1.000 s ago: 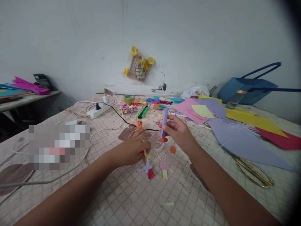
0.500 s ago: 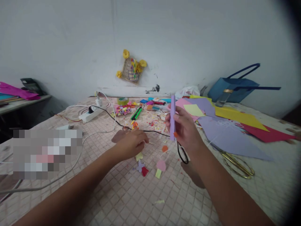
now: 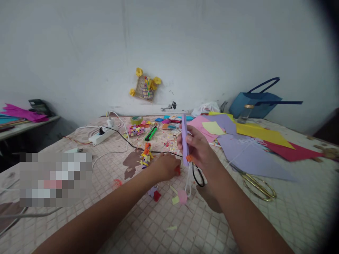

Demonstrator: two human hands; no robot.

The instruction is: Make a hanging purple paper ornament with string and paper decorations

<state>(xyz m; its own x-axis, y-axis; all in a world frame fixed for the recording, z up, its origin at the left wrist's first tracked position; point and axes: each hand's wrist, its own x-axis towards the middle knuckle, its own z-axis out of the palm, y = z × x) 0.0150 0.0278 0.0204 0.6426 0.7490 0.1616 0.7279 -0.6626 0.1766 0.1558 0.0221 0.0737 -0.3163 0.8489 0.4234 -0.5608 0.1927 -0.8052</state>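
Note:
Upright in my right hand is a purple paper strip, pinched between thumb and fingers. An orange piece and white string are at its lower end, beside a black loop. My left hand is low over the table, its fingers closed on a small red-orange piece. Left of that hand stands a small orange, yellow and purple paper figure. Below lie a pink round piece, a pale yellow scrap and a red scrap.
Gold-handled scissors and purple sheets lie to the right, with a blue bag and glass jar behind. A green cutter and tape roll sit farther back. A power strip with cables is left.
My left hand has moved right, closer to my right hand, and now has a red-orange piece at its fingertips. The paper figure is uncovered. The view has shifted slightly.

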